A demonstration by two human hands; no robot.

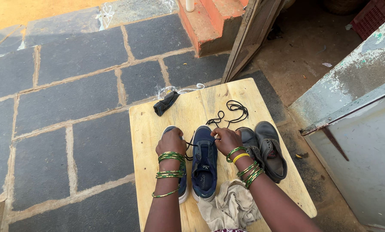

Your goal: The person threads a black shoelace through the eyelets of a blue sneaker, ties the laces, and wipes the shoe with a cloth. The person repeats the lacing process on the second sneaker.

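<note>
On a pale wooden table (149,129) set over dark stone paving, the left hand (172,141) rests on one blue shoe while the right hand (226,139) pinches a black lace (231,112) at the middle blue shoe (204,165); lacing seems underway, needing steady threading through eyelets.

Left hand (172,141) and forearm cover most of one blue shoe (181,189). Right-hand (227,139) fingertips hidden among laces. Beige cloth (231,208) cut by bottom edge. Red crate (372,17) cropped top right.
</note>
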